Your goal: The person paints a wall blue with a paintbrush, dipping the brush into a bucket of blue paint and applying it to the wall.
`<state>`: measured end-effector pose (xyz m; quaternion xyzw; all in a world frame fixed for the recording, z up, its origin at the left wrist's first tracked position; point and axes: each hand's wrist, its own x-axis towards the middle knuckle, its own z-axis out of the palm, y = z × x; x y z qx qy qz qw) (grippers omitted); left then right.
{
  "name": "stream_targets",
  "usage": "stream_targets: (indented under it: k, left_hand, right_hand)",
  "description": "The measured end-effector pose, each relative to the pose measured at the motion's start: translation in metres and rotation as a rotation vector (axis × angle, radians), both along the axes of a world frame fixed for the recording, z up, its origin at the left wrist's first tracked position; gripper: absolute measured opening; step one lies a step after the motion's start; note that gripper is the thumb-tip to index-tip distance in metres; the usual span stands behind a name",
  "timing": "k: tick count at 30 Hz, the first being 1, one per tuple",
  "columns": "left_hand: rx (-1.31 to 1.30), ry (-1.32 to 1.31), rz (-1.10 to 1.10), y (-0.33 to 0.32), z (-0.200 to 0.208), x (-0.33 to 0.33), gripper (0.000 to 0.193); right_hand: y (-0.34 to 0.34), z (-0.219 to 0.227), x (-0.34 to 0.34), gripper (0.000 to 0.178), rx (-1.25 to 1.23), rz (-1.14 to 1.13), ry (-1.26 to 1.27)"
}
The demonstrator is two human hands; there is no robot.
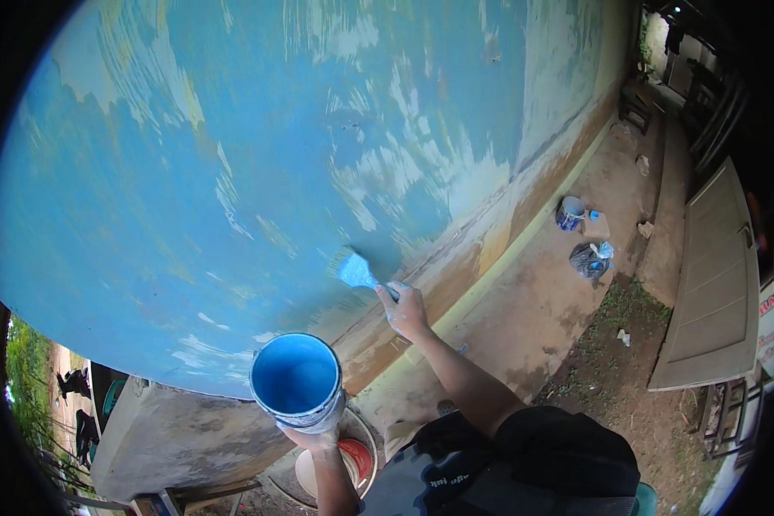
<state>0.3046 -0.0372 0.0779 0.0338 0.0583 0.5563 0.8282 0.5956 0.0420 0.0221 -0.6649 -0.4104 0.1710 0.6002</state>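
Note:
My right hand [404,311] is wrapped round the handle of a wide paintbrush [355,270]. Blue paint coats the brush, and its bristles touch or nearly touch the wall [258,172], which is streaked with blue over pale patches. Paint also marks the fingers of this hand. My left hand [311,437] holds a paint bucket [296,375] from below, tipped so that its blue-coated inside shows. How deep the paint in it lies, I cannot tell. Most of the left fingers are hidden beneath the bucket.
Along the concrete walkway stand another paint bucket [571,212], a pale jerrycan [595,225] and a black plastic bag [589,261]. A loose door panel [712,284] leans at the right. Below my left hand are a red and white round container [354,460] and a low concrete wall [189,434].

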Motion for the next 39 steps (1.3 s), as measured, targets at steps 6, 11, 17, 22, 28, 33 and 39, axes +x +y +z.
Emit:
stream_targets:
  k: [6, 11, 17, 22, 28, 33, 39]
  left_hand:
    - [-0.106, -0.061, -0.089, 0.026, -0.011, -0.009, 0.079]
    - [-0.031, -0.201, -0.286, 0.049, 0.004, 0.019, 0.082]
    - [-0.017, -0.041, -0.293, 0.063, -0.013, 0.035, 0.083]
    - [0.038, 0.167, -0.099, 0.052, -0.05, 0.047, 0.084]
    - [-0.175, 0.205, 0.197, 0.027, -0.055, 0.08, 0.067]
    - [-0.093, 0.372, 0.277, 0.009, -0.05, 0.106, 0.062]
    - [-0.108, 0.14, 0.3, -0.016, -0.023, 0.152, 0.068]
  right_hand:
    - [0.001, -0.147, 0.041, 0.042, -0.449, -0.121, 0.009]
    - [0.014, -0.121, 0.091, 0.047, -0.399, -0.265, 0.031]
    - [0.007, -0.004, 0.109, 0.052, -0.058, -0.138, 0.172]
    - [0.009, -0.097, 0.13, 0.054, -0.182, -0.15, 0.151]
    - [0.0, -0.197, 0.146, 0.049, -0.568, -0.281, -0.064]
    - [0.016, -0.139, 0.119, 0.046, -0.37, -0.225, -0.057]
    - [-0.003, 0.036, 0.079, 0.041, 0.05, 0.04, 0.004]
